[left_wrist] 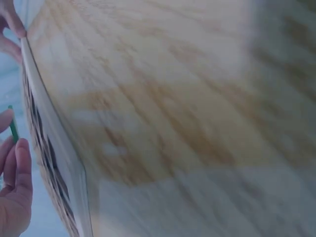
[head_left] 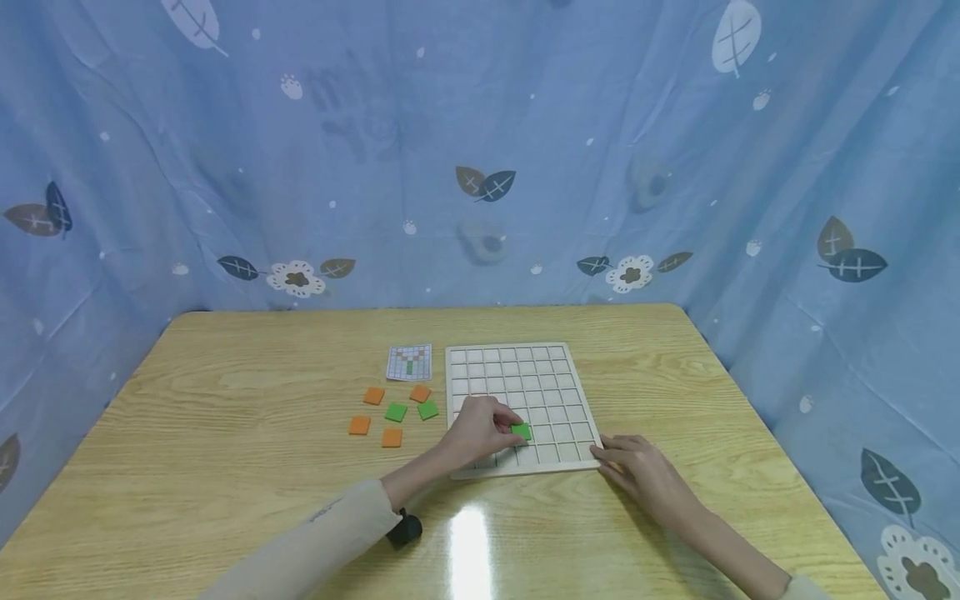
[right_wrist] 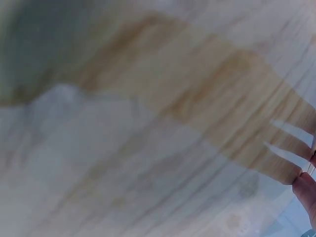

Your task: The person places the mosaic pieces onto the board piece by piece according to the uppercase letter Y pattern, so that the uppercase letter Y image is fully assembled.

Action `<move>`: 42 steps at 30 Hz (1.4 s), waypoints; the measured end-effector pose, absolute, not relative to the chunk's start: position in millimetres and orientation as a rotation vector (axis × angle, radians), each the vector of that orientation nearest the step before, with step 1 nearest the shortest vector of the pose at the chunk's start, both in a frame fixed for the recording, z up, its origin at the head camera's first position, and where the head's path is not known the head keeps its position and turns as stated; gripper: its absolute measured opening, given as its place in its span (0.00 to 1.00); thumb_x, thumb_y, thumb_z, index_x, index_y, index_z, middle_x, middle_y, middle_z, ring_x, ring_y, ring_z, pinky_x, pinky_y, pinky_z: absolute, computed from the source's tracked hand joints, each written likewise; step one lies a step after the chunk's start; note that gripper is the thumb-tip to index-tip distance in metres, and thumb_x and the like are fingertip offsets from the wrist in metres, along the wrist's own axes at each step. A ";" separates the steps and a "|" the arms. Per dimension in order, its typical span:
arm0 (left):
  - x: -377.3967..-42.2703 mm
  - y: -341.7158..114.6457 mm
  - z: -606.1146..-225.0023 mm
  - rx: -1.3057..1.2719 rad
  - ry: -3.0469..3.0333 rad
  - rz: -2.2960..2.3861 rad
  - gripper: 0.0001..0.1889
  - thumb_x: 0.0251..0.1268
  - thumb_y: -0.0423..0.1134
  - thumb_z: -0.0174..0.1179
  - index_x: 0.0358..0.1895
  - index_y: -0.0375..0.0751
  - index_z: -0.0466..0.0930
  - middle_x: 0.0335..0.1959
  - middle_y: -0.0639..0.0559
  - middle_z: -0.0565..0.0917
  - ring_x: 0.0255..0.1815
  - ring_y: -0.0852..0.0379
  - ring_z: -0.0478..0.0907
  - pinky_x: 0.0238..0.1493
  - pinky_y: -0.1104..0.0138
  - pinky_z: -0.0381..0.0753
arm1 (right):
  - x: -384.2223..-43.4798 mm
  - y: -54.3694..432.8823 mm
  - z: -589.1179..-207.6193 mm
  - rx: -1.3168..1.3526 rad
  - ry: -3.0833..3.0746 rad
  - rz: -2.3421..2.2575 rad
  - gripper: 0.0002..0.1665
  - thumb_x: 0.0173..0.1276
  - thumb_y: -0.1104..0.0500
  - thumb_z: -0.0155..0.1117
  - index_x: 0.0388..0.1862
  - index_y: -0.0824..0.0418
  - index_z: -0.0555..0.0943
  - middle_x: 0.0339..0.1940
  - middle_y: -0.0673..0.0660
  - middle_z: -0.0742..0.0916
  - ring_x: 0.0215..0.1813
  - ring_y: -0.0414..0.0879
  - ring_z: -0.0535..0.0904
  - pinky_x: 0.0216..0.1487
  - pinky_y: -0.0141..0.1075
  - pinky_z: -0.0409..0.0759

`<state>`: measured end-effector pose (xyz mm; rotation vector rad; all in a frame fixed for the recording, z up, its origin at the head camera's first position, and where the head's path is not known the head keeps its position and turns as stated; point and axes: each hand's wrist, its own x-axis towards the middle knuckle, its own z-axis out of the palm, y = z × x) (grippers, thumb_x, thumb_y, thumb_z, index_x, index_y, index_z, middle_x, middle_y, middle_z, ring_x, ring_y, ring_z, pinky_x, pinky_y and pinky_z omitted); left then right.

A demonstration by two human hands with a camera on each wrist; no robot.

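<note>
My left hand [head_left: 477, 431] pinches a small green square tile [head_left: 522, 431] between thumb and fingers, over the near middle of a white grid board [head_left: 555, 396]. The left wrist view shows that tile edge-on between the fingertips, above the board's surface. At the board's near right corner, my right hand [head_left: 647, 479] grips the edge between thumb and fingers. Part of the board's near left is hidden under my left hand. Left of the board lie two more green tiles [head_left: 396, 412] and several orange tiles [head_left: 360, 426], flat on the table.
A small printed card [head_left: 409, 363] with a coloured grid pattern lies beside the board's far left corner. The wooden table [head_left: 247, 467] ends against a blue patterned curtain [head_left: 405, 125] behind. A black device [head_left: 405, 530] sits at my left wrist.
</note>
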<state>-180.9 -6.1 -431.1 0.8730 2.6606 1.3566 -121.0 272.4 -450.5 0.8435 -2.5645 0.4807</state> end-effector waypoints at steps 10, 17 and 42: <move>-180.1 3.3 -438.3 0.731 2.639 1.411 0.08 0.50 0.30 0.72 0.34 0.33 0.87 0.27 0.50 0.79 0.26 0.68 0.71 0.27 0.77 0.75 | -119.5 270.2 -449.4 0.840 -2.566 0.471 0.17 0.50 0.67 0.75 0.42 0.65 0.87 0.44 0.63 0.87 0.45 0.57 0.83 0.44 0.48 0.82; -181.2 6.1 -440.4 0.737 2.670 1.399 0.07 0.49 0.30 0.72 0.34 0.34 0.88 0.25 0.52 0.77 0.26 0.67 0.69 0.28 0.76 0.72 | -118.9 270.5 -449.0 0.831 -2.579 0.471 0.17 0.50 0.67 0.75 0.42 0.66 0.87 0.44 0.63 0.87 0.46 0.58 0.83 0.46 0.49 0.82; -184.2 5.7 -443.4 0.667 2.649 1.382 0.11 0.45 0.32 0.75 0.35 0.36 0.88 0.24 0.57 0.76 0.28 0.64 0.71 0.30 0.74 0.73 | -118.3 271.3 -449.5 0.827 -2.576 0.472 0.17 0.51 0.66 0.75 0.42 0.65 0.87 0.45 0.63 0.87 0.46 0.58 0.82 0.45 0.48 0.82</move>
